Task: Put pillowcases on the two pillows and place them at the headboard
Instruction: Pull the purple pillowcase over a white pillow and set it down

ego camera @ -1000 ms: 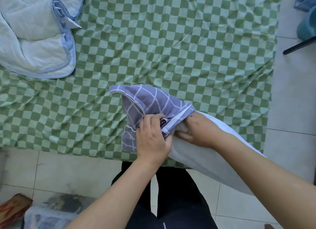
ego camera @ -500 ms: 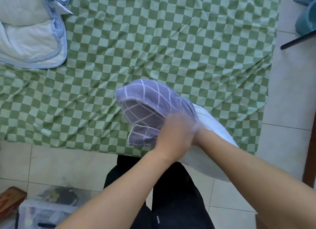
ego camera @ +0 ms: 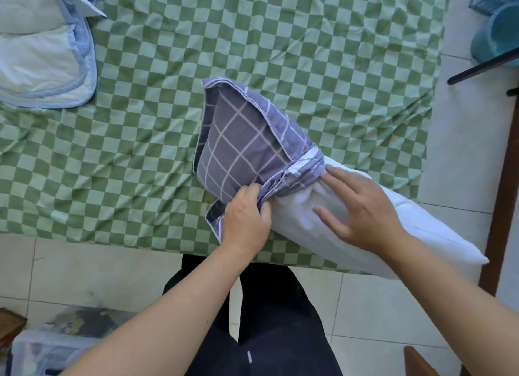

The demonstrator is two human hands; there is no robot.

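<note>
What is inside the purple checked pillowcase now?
One end of the white pillow is inside the purple checked pillowcase; the rest sticks out bare. How far it reaches inside is covered. The left hand grips the bunched opening.

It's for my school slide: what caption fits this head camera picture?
Left hand bunches the purple pillowcase over a white pillow; right hand rests flat on it.

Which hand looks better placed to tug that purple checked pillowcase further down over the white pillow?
The left hand, probably: it already grips the bunched opening of the purple checked pillowcase. The right hand lies open and flat on the bare white pillow, better suited to steadying it.
</note>
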